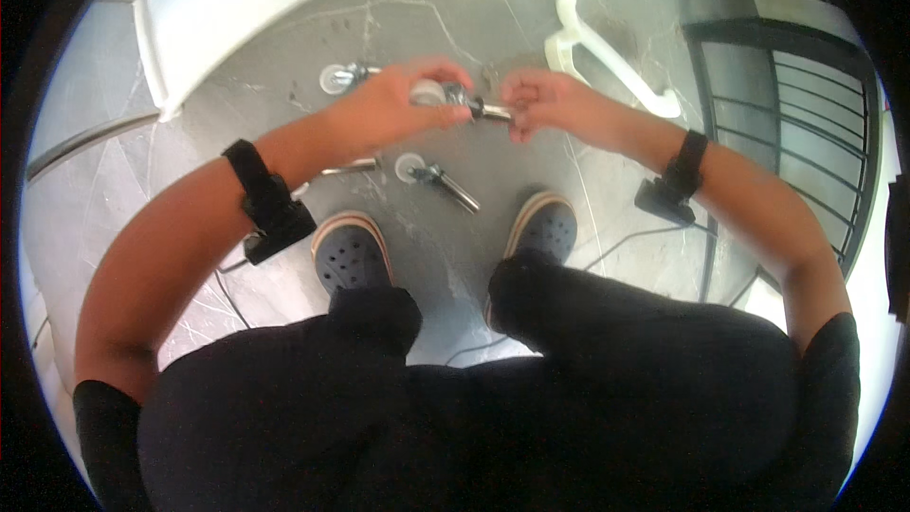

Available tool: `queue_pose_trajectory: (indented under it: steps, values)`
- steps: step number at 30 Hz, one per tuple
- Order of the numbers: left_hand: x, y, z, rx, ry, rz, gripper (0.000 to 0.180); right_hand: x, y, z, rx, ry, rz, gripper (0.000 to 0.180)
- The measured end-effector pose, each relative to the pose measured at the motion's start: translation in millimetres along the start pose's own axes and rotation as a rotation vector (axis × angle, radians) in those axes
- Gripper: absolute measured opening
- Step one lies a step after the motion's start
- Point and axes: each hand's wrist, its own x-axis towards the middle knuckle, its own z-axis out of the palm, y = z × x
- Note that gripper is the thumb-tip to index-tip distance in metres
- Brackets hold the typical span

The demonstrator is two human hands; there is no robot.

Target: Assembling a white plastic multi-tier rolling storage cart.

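Observation:
My left hand (398, 100) is closed around a caster wheel (445, 95) with a white wheel and a metal stem, held above the floor. My right hand (545, 102) pinches the end of that metal stem from the right. A second caster wheel (431, 173) lies on the grey marble floor below my hands, between my feet. A third caster (337, 77) lies on the floor to the left, partly hidden behind my left hand. Both forearms wear black straps with small black devices.
A white furniture panel (237, 0) lies on the floor at the upper left. A white curved bracket (607, 52) rests at the upper right. A black metal railing (796, 104) stands on the right. My two dark clogs (351, 251) rest on the floor.

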Motion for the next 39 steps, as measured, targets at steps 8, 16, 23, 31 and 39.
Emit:
queue_pose_trajectory:
  steps: [8,16,23,31,39]
  values:
    - [14.1,-0.2,18.9,0.036,-0.085,-0.009,0.021,-29.6,13.3,-8.8,0.045,0.1,-0.102,0.021]
    - [75.7,-8.4,72.7,0.051,-0.262,0.023,0.025,-103.9,69.3,-10.0,-0.078,0.297,-0.036,0.034]
    - [115.9,-27.3,123.6,0.036,-0.392,-0.104,0.023,-135.0,142.2,-7.9,0.006,0.374,-0.003,0.038]
    - [98.6,-7.3,120.3,0.029,-0.393,-0.189,0.023,-146.5,122.8,9.5,0.131,0.363,-0.008,0.043]
    - [75.2,-1.1,122.5,0.021,-0.313,-0.264,0.024,-139.2,106.9,15.0,0.179,0.386,0.059,0.038]
